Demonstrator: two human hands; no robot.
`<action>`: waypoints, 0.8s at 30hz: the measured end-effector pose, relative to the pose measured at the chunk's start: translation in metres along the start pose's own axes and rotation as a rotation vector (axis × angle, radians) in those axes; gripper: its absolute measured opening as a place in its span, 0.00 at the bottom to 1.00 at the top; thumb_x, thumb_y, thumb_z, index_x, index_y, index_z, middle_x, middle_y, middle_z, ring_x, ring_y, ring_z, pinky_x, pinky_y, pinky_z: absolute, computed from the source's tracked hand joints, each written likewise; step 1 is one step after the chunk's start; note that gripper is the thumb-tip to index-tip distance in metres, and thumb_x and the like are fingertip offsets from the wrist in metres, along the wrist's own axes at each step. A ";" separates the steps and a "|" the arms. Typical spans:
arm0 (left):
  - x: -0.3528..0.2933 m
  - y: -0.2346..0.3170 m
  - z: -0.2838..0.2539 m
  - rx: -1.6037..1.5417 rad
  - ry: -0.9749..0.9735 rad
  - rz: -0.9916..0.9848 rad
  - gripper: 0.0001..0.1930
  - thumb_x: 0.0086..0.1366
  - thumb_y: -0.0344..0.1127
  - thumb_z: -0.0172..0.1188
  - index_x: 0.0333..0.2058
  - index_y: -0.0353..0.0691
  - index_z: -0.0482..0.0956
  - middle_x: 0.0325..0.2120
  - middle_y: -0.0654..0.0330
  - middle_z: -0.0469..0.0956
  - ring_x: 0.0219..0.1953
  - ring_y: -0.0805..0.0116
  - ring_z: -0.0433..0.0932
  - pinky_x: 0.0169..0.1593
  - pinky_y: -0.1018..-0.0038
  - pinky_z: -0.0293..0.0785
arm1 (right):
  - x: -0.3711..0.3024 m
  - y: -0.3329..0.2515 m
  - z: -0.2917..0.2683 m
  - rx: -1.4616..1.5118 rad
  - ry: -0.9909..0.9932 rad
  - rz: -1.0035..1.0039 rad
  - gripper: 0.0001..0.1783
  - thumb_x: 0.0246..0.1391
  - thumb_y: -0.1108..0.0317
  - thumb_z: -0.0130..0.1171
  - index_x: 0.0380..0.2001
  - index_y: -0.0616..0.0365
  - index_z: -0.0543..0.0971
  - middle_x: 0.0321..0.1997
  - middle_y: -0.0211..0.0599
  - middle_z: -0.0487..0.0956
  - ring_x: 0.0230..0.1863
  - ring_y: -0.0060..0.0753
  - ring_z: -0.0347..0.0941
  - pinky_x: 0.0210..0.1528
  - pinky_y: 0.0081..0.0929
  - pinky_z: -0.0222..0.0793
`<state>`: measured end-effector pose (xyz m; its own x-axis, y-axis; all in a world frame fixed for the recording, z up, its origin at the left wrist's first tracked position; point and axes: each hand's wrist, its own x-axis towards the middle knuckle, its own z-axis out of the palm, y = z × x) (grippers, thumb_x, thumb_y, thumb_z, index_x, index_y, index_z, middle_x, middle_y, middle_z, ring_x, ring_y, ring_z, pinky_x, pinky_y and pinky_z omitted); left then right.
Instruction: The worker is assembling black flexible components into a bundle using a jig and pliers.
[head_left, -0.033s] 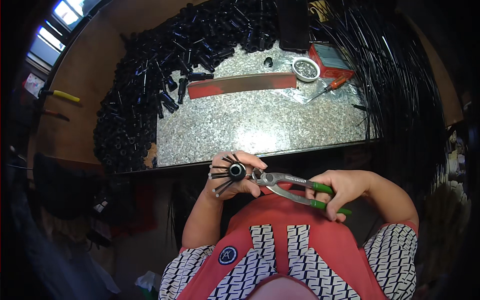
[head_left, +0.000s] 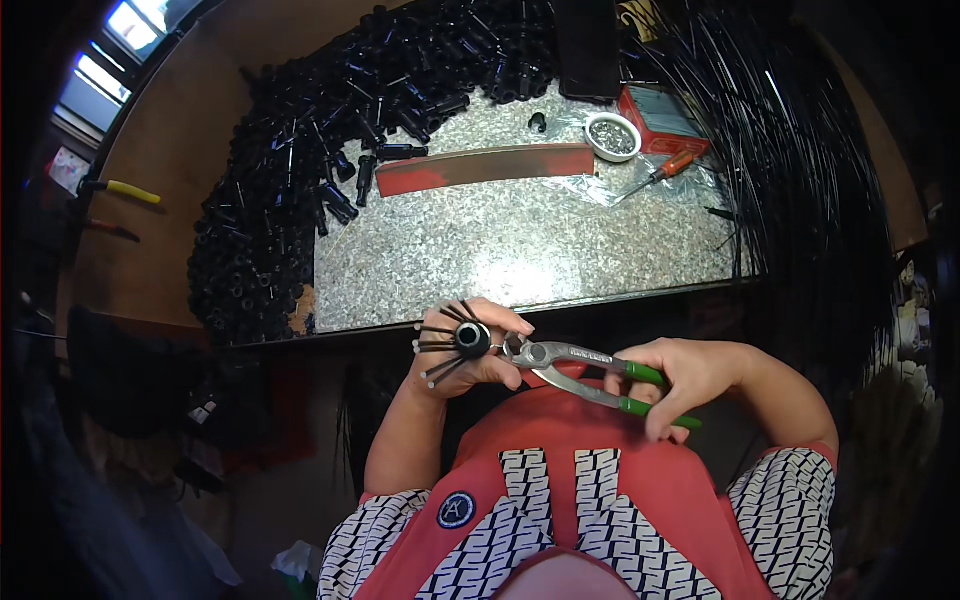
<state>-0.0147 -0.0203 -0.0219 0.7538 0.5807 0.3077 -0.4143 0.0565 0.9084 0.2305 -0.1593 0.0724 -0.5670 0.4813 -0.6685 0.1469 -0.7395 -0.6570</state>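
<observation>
In my left hand (head_left: pixel 462 377), closed at the front of my body, is a black round tubular piece (head_left: pixel 472 338) with its open end up. Several thin black rods fan out from it on the left, some with pale tips. My right hand (head_left: pixel 690 375) is wrapped round the green grips of metal pincers (head_left: pixel 575 357), with fingers between the two handles. The pincer jaws meet something thin and shiny just right of the tubular piece, beside my left thumb. Exactly what the jaws grip is too small to tell.
Beyond my hands lies a speckled worktop (head_left: pixel 430 270). A heap of black tubular parts (head_left: pixel 270 210) covers its left and back. Long black rods (head_left: pixel 800 130) lie at the right. A red strip (head_left: pixel 480 170), a white bowl (head_left: pixel 612 137) of small metal bits, a red box (head_left: pixel 660 120) and a screwdriver (head_left: pixel 668 168) are there too.
The tubular piece and its rods have shifted very slightly up and left with my left hand. My right fingers have moved a little on the pincer handles.
</observation>
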 end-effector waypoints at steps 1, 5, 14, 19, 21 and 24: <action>-0.001 -0.005 -0.004 0.058 0.012 0.077 0.27 0.39 0.40 0.78 0.38 0.31 0.81 0.25 0.66 0.77 0.26 0.79 0.70 0.29 0.79 0.65 | -0.001 -0.001 0.004 -0.001 -0.010 -0.003 0.22 0.46 0.78 0.66 0.41 0.61 0.66 0.25 0.36 0.77 0.24 0.28 0.78 0.25 0.24 0.73; 0.001 -0.004 -0.006 0.155 0.153 0.031 0.33 0.36 0.51 0.77 0.37 0.34 0.79 0.30 0.65 0.77 0.30 0.79 0.72 0.32 0.82 0.66 | 0.009 0.022 0.013 -1.134 0.919 -0.734 0.28 0.47 0.68 0.66 0.48 0.62 0.63 0.43 0.52 0.70 0.40 0.52 0.72 0.42 0.39 0.69; 0.009 0.001 -0.016 0.135 -0.090 -0.037 0.32 0.32 0.53 0.78 0.34 0.35 0.83 0.26 0.64 0.79 0.26 0.79 0.74 0.29 0.82 0.66 | 0.003 0.011 0.007 0.087 0.062 -0.032 0.12 0.61 0.64 0.54 0.38 0.62 0.69 0.24 0.39 0.78 0.22 0.27 0.75 0.27 0.24 0.72; 0.004 -0.006 -0.017 0.091 0.023 -0.009 0.29 0.38 0.37 0.81 0.39 0.32 0.79 0.21 0.73 0.70 0.23 0.86 0.63 0.26 0.83 0.57 | 0.015 0.020 0.007 -1.257 1.021 -0.846 0.25 0.48 0.70 0.67 0.45 0.63 0.65 0.33 0.39 0.76 0.30 0.32 0.73 0.31 0.30 0.69; 0.006 -0.003 -0.016 -0.020 -0.015 -0.043 0.30 0.37 0.37 0.80 0.40 0.32 0.78 0.21 0.72 0.71 0.23 0.85 0.64 0.26 0.83 0.57 | 0.015 0.015 0.006 -1.326 1.041 -0.900 0.20 0.50 0.71 0.65 0.42 0.65 0.68 0.29 0.40 0.77 0.28 0.35 0.76 0.32 0.29 0.71; 0.011 0.003 -0.016 -0.097 -0.120 -0.053 0.29 0.36 0.38 0.80 0.39 0.33 0.79 0.25 0.69 0.75 0.25 0.82 0.68 0.28 0.83 0.61 | 0.014 0.028 0.000 0.368 0.100 -0.083 0.11 0.53 0.70 0.61 0.32 0.66 0.72 0.21 0.38 0.77 0.19 0.36 0.78 0.26 0.28 0.75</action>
<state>-0.0155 -0.0010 -0.0201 0.8289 0.4737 0.2975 -0.4155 0.1654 0.8944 0.2266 -0.1732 0.0450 -0.4798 0.5768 -0.6611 -0.2067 -0.8066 -0.5537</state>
